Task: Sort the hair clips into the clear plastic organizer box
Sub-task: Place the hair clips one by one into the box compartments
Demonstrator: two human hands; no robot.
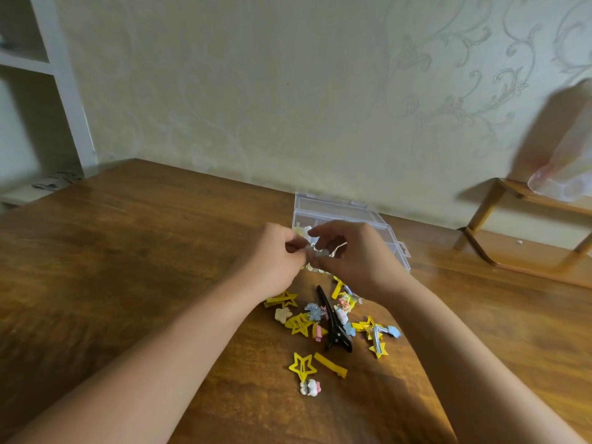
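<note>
While a small pale blue clip (315,252) is being pinched between the fingertips of the left hand (272,261) and the right hand (355,261), just in front of the clear plastic organizer box (352,216), most of the sorting is judged as remaining. A few pale pieces are being seen inside the box's near-left compartment; what they are cannot be told. A loose pile is lying on the wooden table (128,251) beneath the wrists: yellow star clips (302,365), a black alligator clip (334,325), a yellow bar clip (330,364) and small charm clips (310,387).
</note>
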